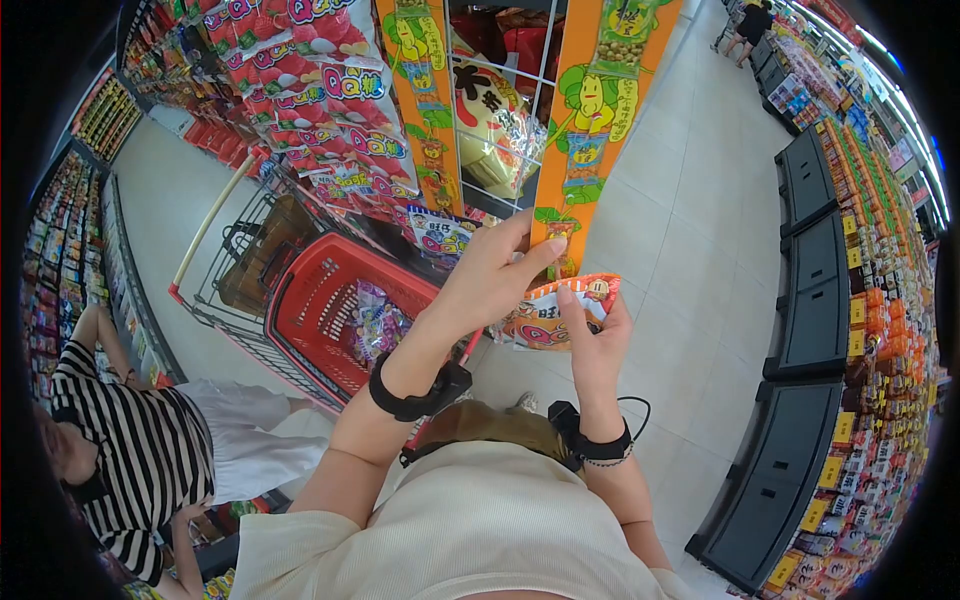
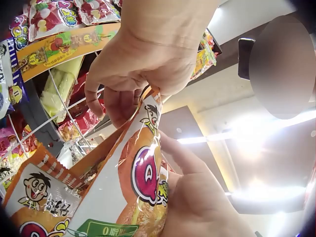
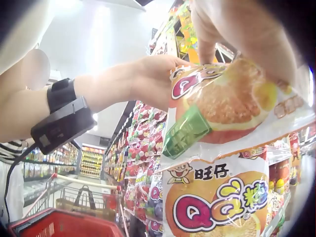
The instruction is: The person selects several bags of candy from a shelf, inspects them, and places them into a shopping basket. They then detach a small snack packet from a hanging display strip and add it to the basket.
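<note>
Bag (image 1: 538,325) edges pinched w/ L hand (image 1: 490,285) & R hand (image 1: 592,338); rack (image 1: 548,70) just beside.

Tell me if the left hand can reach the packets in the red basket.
Probably, once freed: the left hand pinches the orange packet, yet the red basket stands open beside its forearm, nothing covering the purple packets inside.

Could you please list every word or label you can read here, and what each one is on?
"旺仔" and "QQ糖": hanging orange packet.
"QQ糖": red packets, top of the head view.
"Q", rest hidden: held orange packet.
"0", then cut-off characters: green label on that packet.
Shelf price tags: too small to read.
</note>
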Motion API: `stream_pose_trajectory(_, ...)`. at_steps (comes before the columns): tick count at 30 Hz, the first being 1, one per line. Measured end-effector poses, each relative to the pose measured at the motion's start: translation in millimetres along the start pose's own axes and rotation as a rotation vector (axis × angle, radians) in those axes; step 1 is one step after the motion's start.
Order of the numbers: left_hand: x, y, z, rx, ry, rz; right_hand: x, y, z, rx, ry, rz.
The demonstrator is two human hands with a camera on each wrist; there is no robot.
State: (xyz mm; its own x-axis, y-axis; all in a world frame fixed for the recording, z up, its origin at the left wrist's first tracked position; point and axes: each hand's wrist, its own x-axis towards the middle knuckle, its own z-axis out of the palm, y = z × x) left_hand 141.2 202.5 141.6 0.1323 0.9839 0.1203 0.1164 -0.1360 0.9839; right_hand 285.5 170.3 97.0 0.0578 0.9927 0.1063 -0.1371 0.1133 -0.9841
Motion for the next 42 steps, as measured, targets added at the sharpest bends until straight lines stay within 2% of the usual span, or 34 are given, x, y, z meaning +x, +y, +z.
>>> stream_pose_trajectory(4,0,2,-1,0.017,-0.005,-0.001,2,-8,3,0.018,0.035,0.101)
stream_pose_trajectory(11,-2,-4,-3,0.055,0.013,0.038,3,-3,2,0.159,0.013,0.169)
stream_pose_trajectory(14,-4,7,-6,0.161,-0.043,0.009,6,-8,2,0.107,0.001,0.141)
stream_pose_trajectory(19,-4,3,-3,0.061,-0.002,0.008,7,-8,-1,0.014,-0.041,0.096)
stream_pose_trajectory(25,-2,-1,-1,-0.015,0.01,-0.012,3,9,-4,0.124,-0.028,0.077)
stream_pose_trajectory(42,0,0,-1,-0.011,-0.025,-0.032,-2,12,-9,0.06,-0.034,-0.027)
